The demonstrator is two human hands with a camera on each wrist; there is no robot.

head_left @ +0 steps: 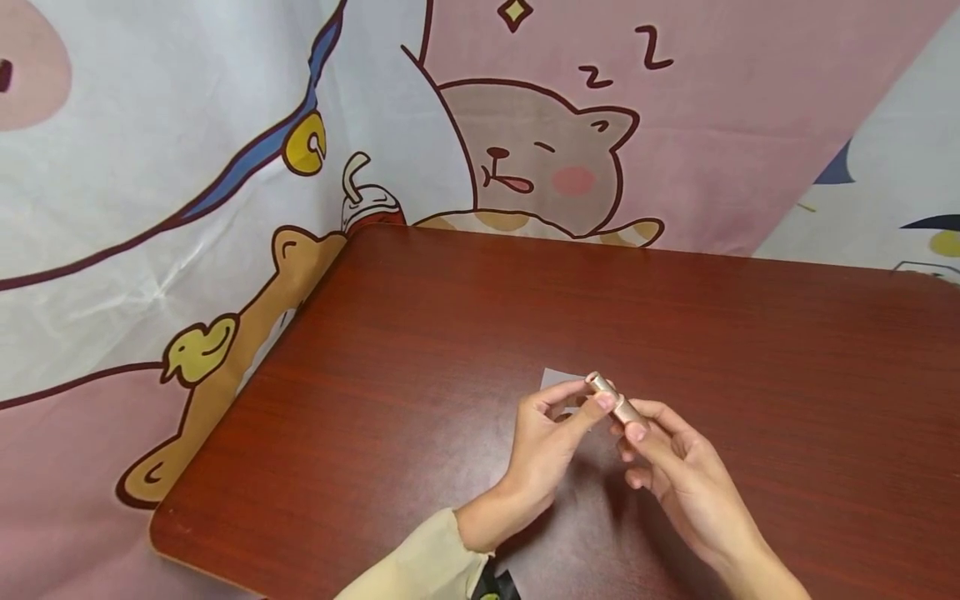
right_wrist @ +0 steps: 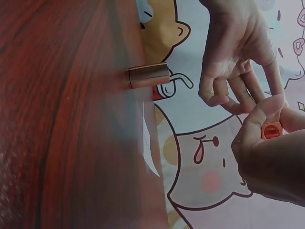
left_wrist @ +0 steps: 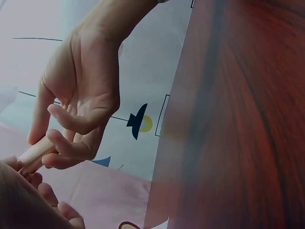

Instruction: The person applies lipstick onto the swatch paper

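Observation:
Both hands hold a gold lipstick tube [head_left: 628,412] over the table, tilted, its narrower end up and to the left. My left hand [head_left: 543,442] pinches the narrower upper part between thumb and fingers. On the wider lower part, my right hand [head_left: 693,483] grips with thumb and fingers. A red face [right_wrist: 272,131] shows at the tube's lower end in the right wrist view. There too, a gold lipstick cap [right_wrist: 148,75] stands upright on the table; the left hand mostly hides it in the head view.
A white piece of paper [head_left: 558,379] lies on the brown wooden table [head_left: 360,400], partly behind the left hand. Cartoon-printed cloth [head_left: 525,158] hangs along the table's back and left edges. Something black [head_left: 495,583] shows by the left sleeve.

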